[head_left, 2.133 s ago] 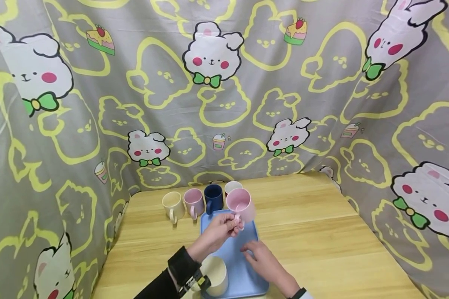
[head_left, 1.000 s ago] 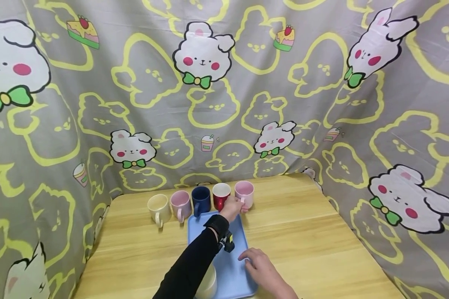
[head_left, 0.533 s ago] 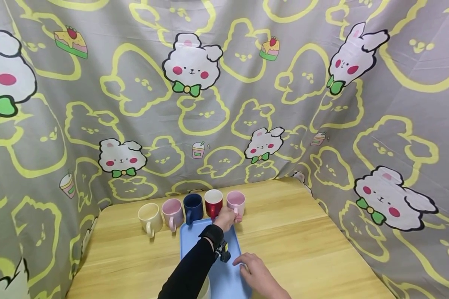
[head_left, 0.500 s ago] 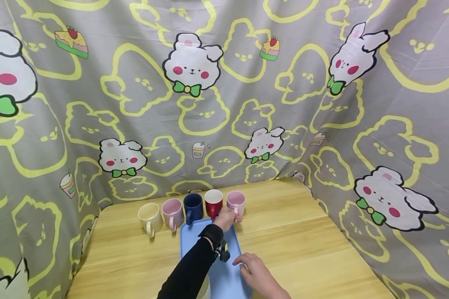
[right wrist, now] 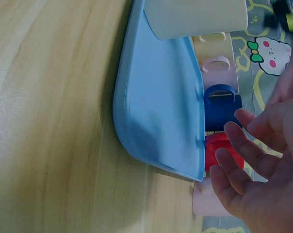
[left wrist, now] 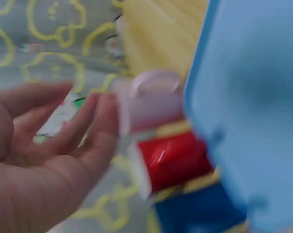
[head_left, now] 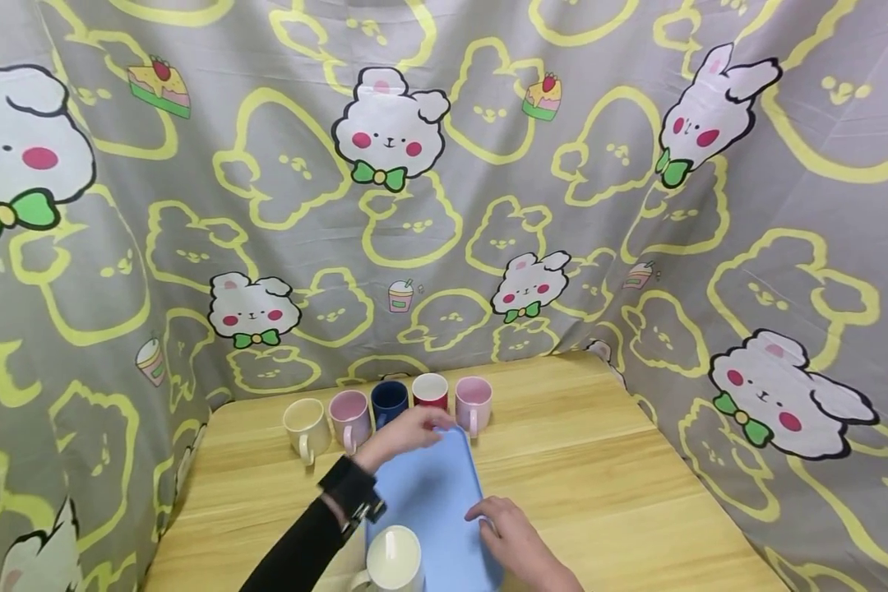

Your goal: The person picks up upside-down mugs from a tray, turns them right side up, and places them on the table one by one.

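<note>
My left hand (head_left: 407, 432), holding nothing, hovers over the far end of the blue tray (head_left: 444, 510). In the left wrist view its fingers (left wrist: 105, 114) reach loosely toward a pink mug (left wrist: 156, 107), blurred by motion. That pink mug (head_left: 475, 403) stands upright at the right end of a row. Left of it are a red mug (head_left: 430, 390) with a white inside and a navy mug (head_left: 389, 400), both partly behind my hand. My right hand (head_left: 516, 538) is at the tray's right edge, fingers loosely bent with nothing in them. A cream mug (head_left: 395, 563) sits on the tray's near left.
A lilac-pink mug (head_left: 351, 415) and a pale yellow mug (head_left: 307, 427) complete the left of the row, handles toward me. The wooden table (head_left: 585, 469) extends to the right. A patterned curtain (head_left: 444, 329) encloses the back and sides.
My left hand carried the pink mug from above the tray to the row's right end, set it down, let go and drew back left. My right hand stays near the tray's right edge.
</note>
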Tool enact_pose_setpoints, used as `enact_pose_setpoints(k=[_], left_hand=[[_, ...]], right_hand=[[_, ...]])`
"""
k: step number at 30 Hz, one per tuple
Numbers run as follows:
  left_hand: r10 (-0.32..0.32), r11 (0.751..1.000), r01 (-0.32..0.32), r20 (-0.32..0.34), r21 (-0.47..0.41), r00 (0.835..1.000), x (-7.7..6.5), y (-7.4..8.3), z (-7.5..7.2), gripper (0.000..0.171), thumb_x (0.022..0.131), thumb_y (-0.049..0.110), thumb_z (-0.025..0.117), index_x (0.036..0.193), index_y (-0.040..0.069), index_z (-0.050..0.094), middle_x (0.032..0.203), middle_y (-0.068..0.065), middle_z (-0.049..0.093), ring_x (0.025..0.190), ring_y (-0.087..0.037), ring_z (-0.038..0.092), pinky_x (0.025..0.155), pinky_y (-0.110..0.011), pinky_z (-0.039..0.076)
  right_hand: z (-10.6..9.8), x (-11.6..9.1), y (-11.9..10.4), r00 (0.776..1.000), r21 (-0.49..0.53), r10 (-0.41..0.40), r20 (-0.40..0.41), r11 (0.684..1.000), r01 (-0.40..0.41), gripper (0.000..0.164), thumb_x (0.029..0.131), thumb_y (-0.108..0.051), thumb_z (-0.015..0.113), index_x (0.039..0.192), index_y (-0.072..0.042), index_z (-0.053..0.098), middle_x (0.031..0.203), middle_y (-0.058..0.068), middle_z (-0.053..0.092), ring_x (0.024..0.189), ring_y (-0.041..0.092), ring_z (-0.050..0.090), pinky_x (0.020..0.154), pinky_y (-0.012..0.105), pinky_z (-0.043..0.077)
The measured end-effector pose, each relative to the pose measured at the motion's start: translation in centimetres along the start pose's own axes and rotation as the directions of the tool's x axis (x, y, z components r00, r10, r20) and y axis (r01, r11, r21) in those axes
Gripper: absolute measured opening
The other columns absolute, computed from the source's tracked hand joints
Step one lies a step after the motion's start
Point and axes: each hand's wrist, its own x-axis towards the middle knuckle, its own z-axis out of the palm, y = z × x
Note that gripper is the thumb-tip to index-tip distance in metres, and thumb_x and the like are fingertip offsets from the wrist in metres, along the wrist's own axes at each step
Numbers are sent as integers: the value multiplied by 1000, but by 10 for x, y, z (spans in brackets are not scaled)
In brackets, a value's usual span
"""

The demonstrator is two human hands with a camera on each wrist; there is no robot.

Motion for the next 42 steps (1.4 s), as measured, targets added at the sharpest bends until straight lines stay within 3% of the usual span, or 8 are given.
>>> enact_pose_setpoints(k=[2,5,8,12,21,27,34,42], left_hand=[[12,989,-17,37,148,999,-37,6,-9,35,83,5,65,117,5,59,109,-12,63,94,-23,60,76,-30,50],[-104,956,66,118,285,988,-97,9,-15,59,70,4,74,124,3,52,115,-13,60,104,-28,57,83,-35,48],[-258,928,187,195,323,946,-145,4,-14,66,62,5,79,121,1,53,110,-11,61,102,-25,57,82,-35,48],[-258,955,201,269,220,928,-179,-15,-5,35,69,9,77,101,2,65,93,-2,66,84,-11,60,68,-25,48],[-106,980,149,295,-129,950,-188,-36,15,13,81,14,68,78,1,65,73,7,61,66,1,50,59,-19,43],[-56,992,79,229,-95,972,-189,-36,24,17,82,17,67,73,4,62,66,14,52,60,4,44,55,-16,40],[-118,984,143,211,-104,970,-187,-37,34,21,85,22,64,71,7,61,59,15,42,53,1,37,49,-17,33],[-8,1000,8,111,-1,994,-183,-44,36,20,91,21,56,80,7,64,64,13,48,57,4,39,51,-17,39]], right_hand=[[2,2,0,1000,-8,-11,4,1000,11,21,86,-2,54,93,-15,67,93,-7,63,88,12,53,72,29,46],[5,4,0,999,-5,-28,28,1000,29,20,86,-2,53,94,-14,67,93,-7,63,89,12,54,73,30,46],[7,5,0,999,-11,-30,41,999,30,20,86,-2,53,94,-15,67,94,-8,62,92,13,55,76,32,47],[8,9,-2,999,-23,-31,36,999,31,20,87,-2,54,93,-16,67,95,-8,62,94,16,55,79,36,47],[6,11,2,999,-28,-25,23,999,25,20,87,-3,54,93,-17,67,94,-7,62,92,14,55,76,33,47],[3,6,7,1000,-28,-10,14,1000,10,21,86,-1,55,92,-16,67,91,-7,62,81,8,49,68,27,44],[3,6,8,999,-43,-43,2,998,43,21,86,-1,54,93,-17,66,93,-7,62,88,11,53,73,30,46],[1,10,8,996,-70,-67,-53,996,63,20,84,0,55,91,-15,67,93,-6,64,91,15,57,78,35,48]])
